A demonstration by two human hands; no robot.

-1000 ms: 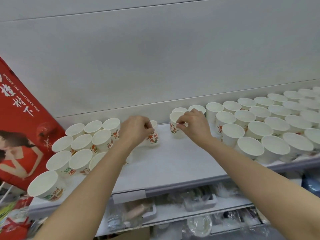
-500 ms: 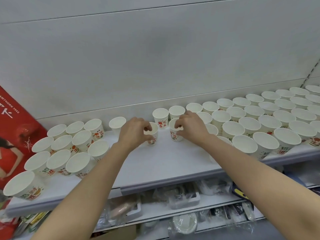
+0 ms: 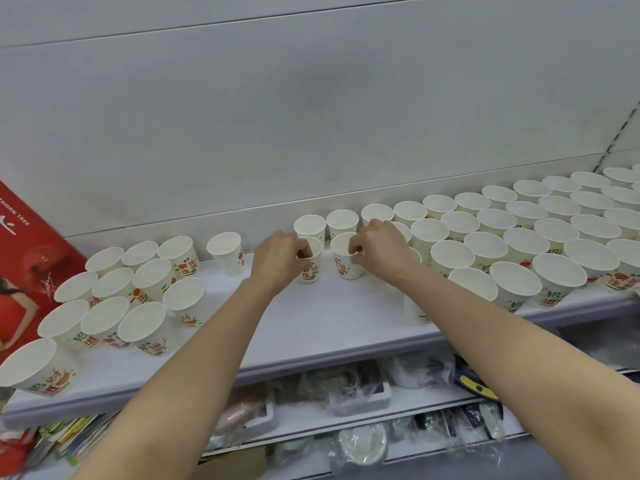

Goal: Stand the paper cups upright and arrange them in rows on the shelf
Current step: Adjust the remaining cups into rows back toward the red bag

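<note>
our hands are out over the middle of the shelf (image 3: 311,327), each pinching the rim of one paper cup. the left hand (image 3: 277,261) has its fingers curled on the near rim of the left cup (image 3: 310,268), which stands upright with red lettering facing us. the right hand (image 3: 377,251) pinches the rim of the right cup (image 3: 344,263) the same way, and that cup stands upright too, just beside the other, a small gap between them.

from the largest thing down: the white back panel (image 3: 311,116) rises behind everything. the white shelf runs across the view, bare in front of our wrists. to our right we see the big block of cups (image 3: 519,237), all upright, mouths up, packed in rows that run off toward the far right edge. to our left sits the smaller cluster of cups (image 3: 117,296), also upright but looser in its lines, with one cup near the front left corner well apart from the rest. a red poster (image 3: 20,271) leans at the left edge. under the shelf, a lower shelf (image 3: 346,420) holds plastic-wrapped goods, too blurred for us to name. a lone cup (image 3: 227,252) stands between the left cluster and our hands, near the back. two back cups (image 3: 325,225) stand just behind the pair we hold.
</note>
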